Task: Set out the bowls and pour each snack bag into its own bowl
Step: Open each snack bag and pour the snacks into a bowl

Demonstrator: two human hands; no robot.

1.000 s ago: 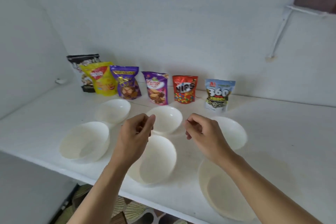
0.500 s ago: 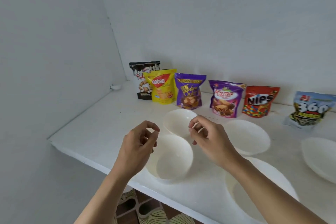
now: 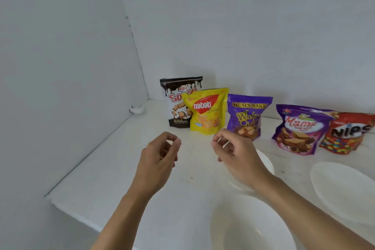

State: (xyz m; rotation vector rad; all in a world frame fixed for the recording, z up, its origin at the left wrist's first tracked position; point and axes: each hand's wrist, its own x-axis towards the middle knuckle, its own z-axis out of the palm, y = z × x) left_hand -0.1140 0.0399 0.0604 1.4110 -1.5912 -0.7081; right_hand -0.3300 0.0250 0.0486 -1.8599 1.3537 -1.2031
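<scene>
Both hands hover over the white shelf (image 3: 121, 168), level with each other and a little apart, in front of the row of snack bags. The left hand (image 3: 157, 160) has its fingers curled in with thumb and forefinger drawn into a ring. The right hand (image 3: 238, 158) is curled much the same. Neither seems to hold anything, though the blur at the fingertips makes it hard to say whether the tips actually meet.

The bags stand upright along the back wall, sealed and facing forward so each label reads: a black-and-white pouch (image 3: 178, 105) in the corner, the yellow Nabati bag (image 3: 207, 113) overlapping its front, then the Mum's Bake wafer bag (image 3: 248, 115), a second purple wafer bag (image 3: 298, 130) and the red Nips bag (image 3: 349, 133).

White bowls sit in front of them, all empty: one bowl (image 3: 266, 163) partly hidden behind the right hand, a near bowl (image 3: 249, 229) at the shelf's front edge, and a far-right bowl (image 3: 345, 189).

Setting out looks done, at least in the part that shows; pouring has not started. The hands sit nearest the Nabati bag, so it seems the likely first pick.
</scene>
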